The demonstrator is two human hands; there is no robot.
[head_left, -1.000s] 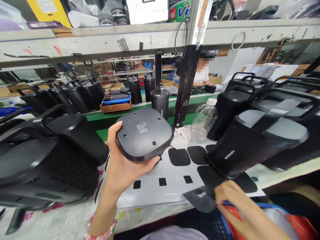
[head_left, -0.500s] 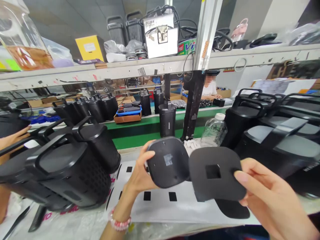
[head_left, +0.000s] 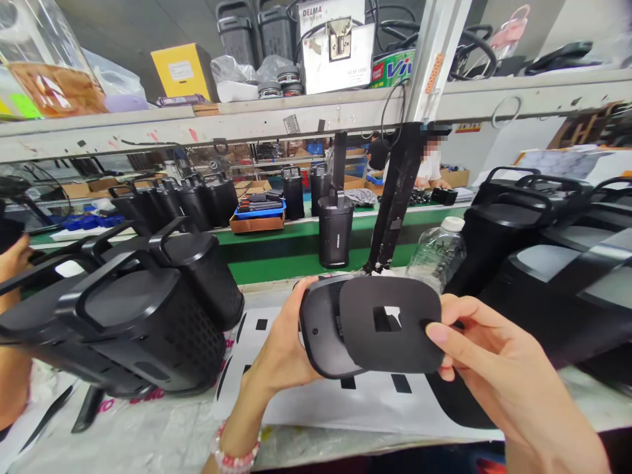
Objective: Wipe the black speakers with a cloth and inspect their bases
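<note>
Workbench clutter fills this factory station, with a green conveyor strip (head_left: 296, 253) running behind the bench and a grey shelf (head_left: 247, 122) overhead. Above the bench, at the middle, the black pad (head_left: 395, 345) with a square cut-out at its centre lies flat against the dark base of the speaker (head_left: 318, 336), covering most of it and hanging over the base's right edge. The right hand (head_left: 498, 375) pinches the pad's right edge between thumb and fingers. The left hand (head_left: 281, 349) is wrapped around the speaker's left side, thumb up along its rim, and a bead bracelet (head_left: 234, 454) sits on that wrist.

Beneath both hands lies a white backing sheet (head_left: 316, 401) carrying small black squares and one large black shape at its right end. Just behind the pad stands a clear plastic bottle (head_left: 437, 253) with a white cap. Finished black speakers lie on their sides to the left (head_left: 133, 329) and to the right (head_left: 557, 289), close to the hands. One upright speaker (head_left: 336, 230) stands on the green strip. At the far left edge another person's hand (head_left: 12, 260) shows, and a further person sits beyond the conveyor, partly hidden by a black post (head_left: 395, 197).
</note>
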